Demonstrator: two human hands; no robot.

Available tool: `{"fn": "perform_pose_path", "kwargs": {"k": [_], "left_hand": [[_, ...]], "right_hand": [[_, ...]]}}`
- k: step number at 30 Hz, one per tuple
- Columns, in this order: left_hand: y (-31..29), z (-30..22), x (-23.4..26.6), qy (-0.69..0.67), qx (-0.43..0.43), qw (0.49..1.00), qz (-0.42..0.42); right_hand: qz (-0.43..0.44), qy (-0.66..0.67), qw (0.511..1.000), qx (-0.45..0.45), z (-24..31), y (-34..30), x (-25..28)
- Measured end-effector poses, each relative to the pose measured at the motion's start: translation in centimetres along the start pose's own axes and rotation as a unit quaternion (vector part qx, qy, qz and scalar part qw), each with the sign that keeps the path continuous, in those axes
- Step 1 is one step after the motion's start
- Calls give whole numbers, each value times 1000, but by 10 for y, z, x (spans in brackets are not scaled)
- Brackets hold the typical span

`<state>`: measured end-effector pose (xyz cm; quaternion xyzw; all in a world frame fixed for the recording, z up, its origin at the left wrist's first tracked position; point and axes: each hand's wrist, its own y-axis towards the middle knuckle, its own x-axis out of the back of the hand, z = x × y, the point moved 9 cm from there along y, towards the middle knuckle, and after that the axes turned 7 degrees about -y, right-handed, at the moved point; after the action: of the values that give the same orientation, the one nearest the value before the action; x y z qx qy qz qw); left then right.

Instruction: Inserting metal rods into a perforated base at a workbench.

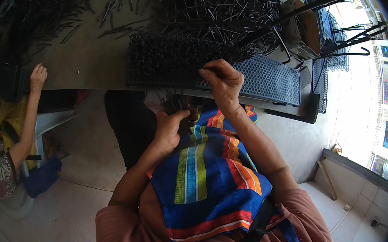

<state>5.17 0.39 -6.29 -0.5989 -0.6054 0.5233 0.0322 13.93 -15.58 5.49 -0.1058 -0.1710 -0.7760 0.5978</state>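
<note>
My left hand [168,127] is closed around a bundle of thin black strips [173,103], held low in front of the table edge. Over the front of a long perforated tray [270,79], my right hand [224,83] has its fingers pinched together. Whatever the pinch holds, if anything, is too small to make out. Many black strips [172,54] stand packed upright in the tray's left part. Bare rows of round holes show on its right part.
A large heap of loose black strips [223,3] lies behind the tray. To its right stand a cardboard box [305,27] and wire racks [335,40]. At left, another person's hand [38,77] is beside a dark box [3,83]. A striped cloth [205,177] covers my lap.
</note>
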Motion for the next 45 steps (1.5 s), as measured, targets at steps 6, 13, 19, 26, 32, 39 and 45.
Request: {"fn": "perform_pose_path", "kwargs": {"k": [6, 13, 19, 26, 32, 39, 45], "left_hand": [[7, 6, 10, -8, 5, 1000, -16], [2, 2, 2, -3, 9, 1000, -2], [-1, -2, -8, -6, -17, 999, 32], [-1, -1, -7, 7, 7, 1000, 25], [1, 3, -4, -11, 11, 1000, 18], [4, 0, -7, -17, -9, 999, 46], [8, 1, 1, -23, -15, 999, 35]], "right_hand": [[0, 19, 1000, 0, 1, -1, -1], [12, -28, 998, 52, 8, 1, -4], [12, -49, 997, 53, 2, -1, -6], [-4, -127, 984, 128, 25, -4, -8], [-7, -145, 980, 134, 24, -3, -7], [17, -187, 974, 128, 19, -10, -16], [45, -214, 959, 181, 29, -7, -23]]}}
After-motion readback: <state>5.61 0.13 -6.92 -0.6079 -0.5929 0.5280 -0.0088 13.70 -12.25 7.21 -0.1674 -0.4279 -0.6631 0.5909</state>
